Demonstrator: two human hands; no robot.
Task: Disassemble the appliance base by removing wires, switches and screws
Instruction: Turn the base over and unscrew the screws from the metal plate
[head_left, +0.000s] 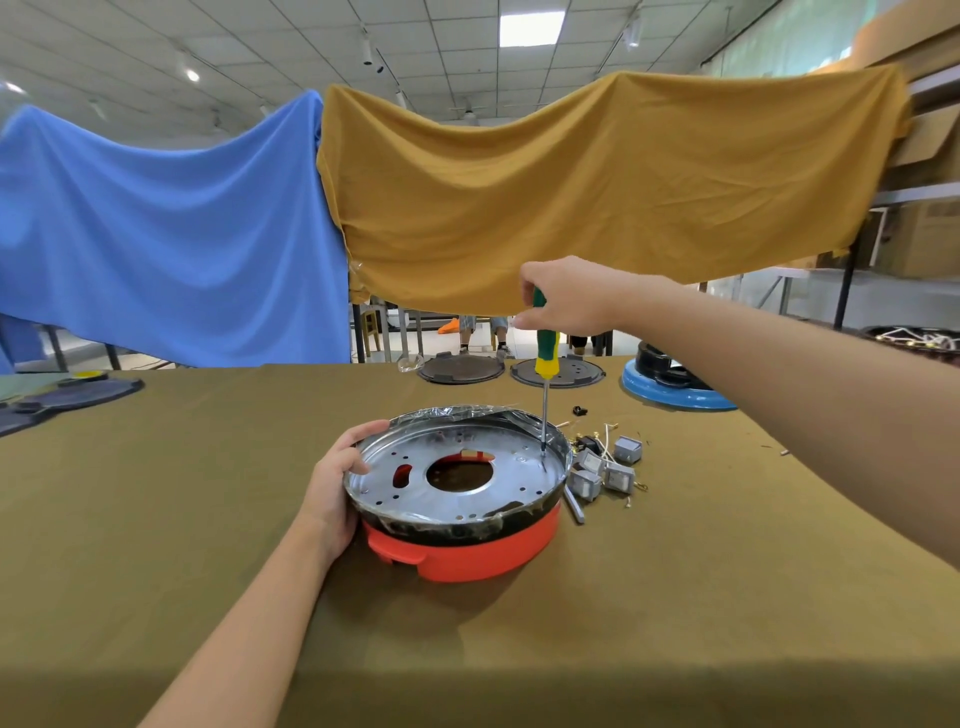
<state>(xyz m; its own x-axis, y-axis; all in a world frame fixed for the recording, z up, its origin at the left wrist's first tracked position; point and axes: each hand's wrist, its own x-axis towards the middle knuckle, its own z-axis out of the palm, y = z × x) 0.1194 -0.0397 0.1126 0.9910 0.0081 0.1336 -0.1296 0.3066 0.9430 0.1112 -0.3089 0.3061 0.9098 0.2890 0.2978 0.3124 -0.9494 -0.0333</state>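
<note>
A round appliance base (467, 551) with an orange plastic shell stands mid-table; a shiny metal plate (514, 478) with a centre hole lines its top. My left hand (337, 483) grips the base's left rim. My right hand (566, 304) holds a green-and-yellow screwdriver (545, 353) upright. Its tip rests on the plate's right side near the rim. Several grey switches (605, 470) with loose wires (608, 436) lie on the cloth just right of the base.
The table is covered in olive cloth (208, 519). Two dark round lids (460, 369) (558, 373) and a blue-rimmed base (675, 389) sit at the far edge. Dark parts (67, 397) lie far left. Blue and mustard cloths hang behind.
</note>
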